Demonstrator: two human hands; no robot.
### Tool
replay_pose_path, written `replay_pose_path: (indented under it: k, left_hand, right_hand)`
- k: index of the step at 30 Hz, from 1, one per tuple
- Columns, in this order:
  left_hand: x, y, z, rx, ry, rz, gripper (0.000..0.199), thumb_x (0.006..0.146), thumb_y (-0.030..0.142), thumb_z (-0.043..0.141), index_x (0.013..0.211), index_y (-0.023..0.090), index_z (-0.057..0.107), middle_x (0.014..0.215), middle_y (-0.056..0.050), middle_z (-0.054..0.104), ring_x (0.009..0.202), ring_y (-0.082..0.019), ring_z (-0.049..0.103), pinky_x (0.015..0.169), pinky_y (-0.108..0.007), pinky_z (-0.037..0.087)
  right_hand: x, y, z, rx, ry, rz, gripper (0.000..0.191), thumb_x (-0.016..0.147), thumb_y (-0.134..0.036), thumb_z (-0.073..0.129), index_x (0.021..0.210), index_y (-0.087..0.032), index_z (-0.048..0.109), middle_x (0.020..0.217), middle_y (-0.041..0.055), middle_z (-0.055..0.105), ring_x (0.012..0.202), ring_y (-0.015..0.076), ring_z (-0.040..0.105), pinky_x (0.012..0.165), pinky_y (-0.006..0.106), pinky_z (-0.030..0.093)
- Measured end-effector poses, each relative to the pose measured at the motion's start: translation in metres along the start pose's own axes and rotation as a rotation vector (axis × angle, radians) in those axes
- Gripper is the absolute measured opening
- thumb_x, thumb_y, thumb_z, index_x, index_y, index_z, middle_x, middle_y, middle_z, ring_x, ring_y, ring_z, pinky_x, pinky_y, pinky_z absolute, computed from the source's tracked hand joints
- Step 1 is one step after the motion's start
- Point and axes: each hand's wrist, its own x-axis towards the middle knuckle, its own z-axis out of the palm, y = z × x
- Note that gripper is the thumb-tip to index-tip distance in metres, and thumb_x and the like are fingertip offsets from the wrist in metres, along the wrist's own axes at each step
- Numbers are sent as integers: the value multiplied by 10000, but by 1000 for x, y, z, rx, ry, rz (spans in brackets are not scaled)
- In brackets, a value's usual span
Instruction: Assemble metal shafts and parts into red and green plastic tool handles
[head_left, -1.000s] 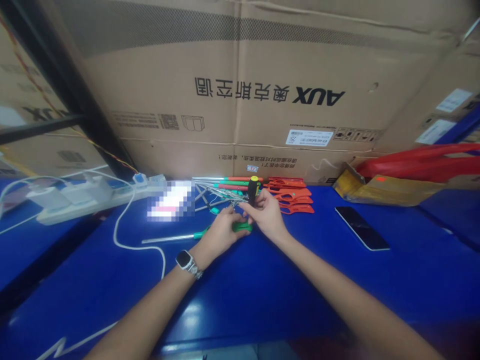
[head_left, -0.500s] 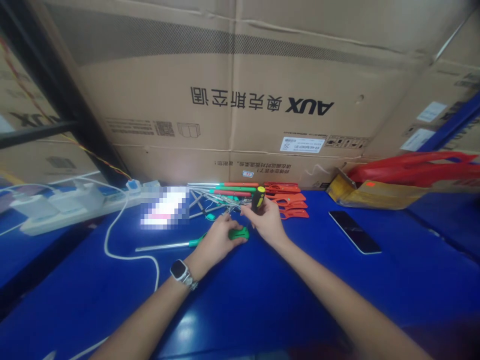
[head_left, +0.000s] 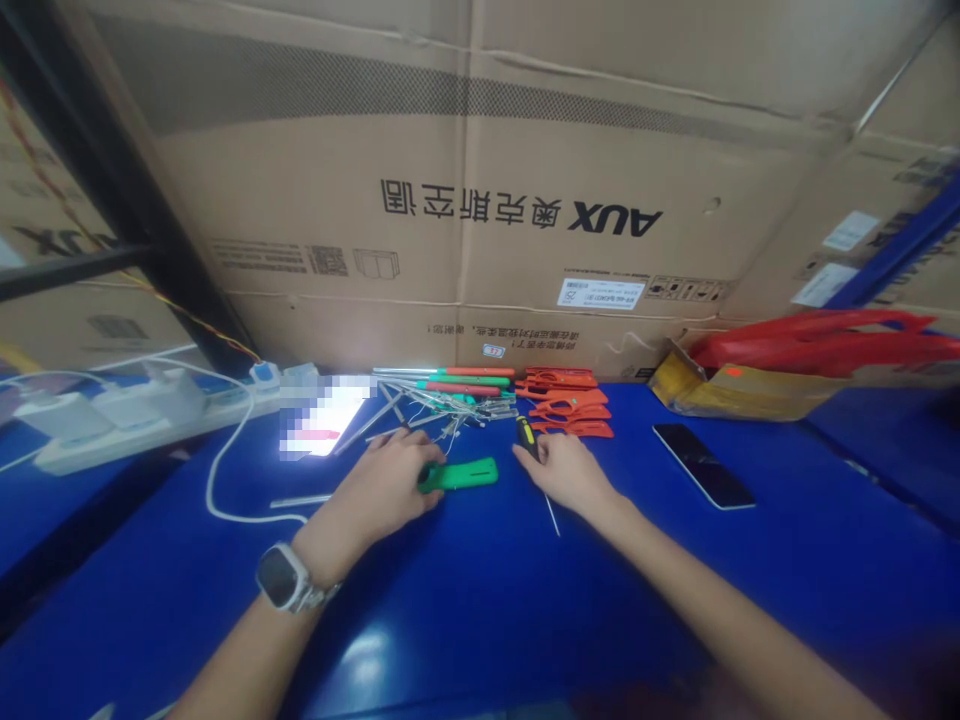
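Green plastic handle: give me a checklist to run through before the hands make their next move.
1. Left hand on the green plastic handle: ok, at the end nearer the watch.
2. Right hand holding the black-and-yellow screwdriver: ok.
3. Screwdriver's metal tip at the handle: not ok, it is apart from it, over the blue tabletop.
4. Screws seated in the handle: cannot tell, too small to see.
5. Black-screened phone apart from both hands: ok.
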Motion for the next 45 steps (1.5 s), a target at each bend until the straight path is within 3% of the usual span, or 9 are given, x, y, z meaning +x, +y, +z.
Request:
replay_pose_path:
  k: [4,7,11,15,19,23,30,38,45]
  left_hand:
    - [-1,-2,1,37,-39,-20,395,735,147,639,1122,227,669,1133,-75,646,1119,-303,581,982,-479,402]
    - [0,1,4,20,-69,0,426,746,97,590,1151,215,646,1150,-88,615,1103,-296,585,938,-456,440]
    - [2,10,2,2,-13,63,426,814,2,468,1121,216,672,1098,-90,618,1024,-256,615,885,-410,485]
    - [9,22,-3,39,162,206,481,850,-20,433,1196,220,665,1109,-96,620,1051,-255,594,928,-422,488]
    - [30,18,-13,61,289,309,457,891,21,467,1293,198,597,1171,-109,605,1123,-272,559,962,-442,477]
    - [68,-9,-24,95,370,308,413,946,50,409,1304,167,577,1135,-113,596,1046,-239,565,925,-389,491]
    - [131,-51,-14,186,344,201,411,941,79,424,1285,159,634,1093,-129,584,1013,-261,536,898,-399,472]
    - [139,-66,8,97,297,201,487,907,31,375,1316,164,605,1128,-116,615,1041,-239,565,935,-364,478]
    - [132,-68,0,6,375,199,429,907,48,393,1231,190,636,1188,-94,632,1098,-225,590,982,-387,492]
  right_hand:
    - [-9,-4,2,-218,-68,63,440,906,-574,494,703,-202,612,704,95,667,711,274,668,579,303,352]
    - [-12,-6,-4,-231,-9,15,426,903,-595,508,839,-199,651,739,88,675,724,280,668,610,319,384]
    - [-20,-8,-12,-19,100,-398,372,919,-536,551,1084,-222,663,1063,104,685,939,257,647,773,352,449]
    - [-22,-12,-15,162,4,-682,400,948,-460,571,1295,-263,601,1213,91,680,1064,249,620,936,409,412]
    - [4,-8,-18,175,112,-719,324,990,-216,490,1281,-246,629,1137,79,730,958,215,656,842,375,415]
    - [56,-2,-24,141,257,-674,390,957,-175,517,1321,-265,622,1211,68,707,1047,227,636,878,378,412]
    - [133,-5,-14,-185,222,-681,529,911,-113,454,1418,-228,550,1264,130,598,1133,270,507,929,408,374]
    - [133,4,-6,-256,169,-609,607,848,-138,474,1440,-259,532,1192,144,495,1087,296,422,907,432,359]
    - [118,8,-5,-113,222,-557,640,796,-110,488,1422,-232,532,1182,129,488,1073,287,433,878,417,398]
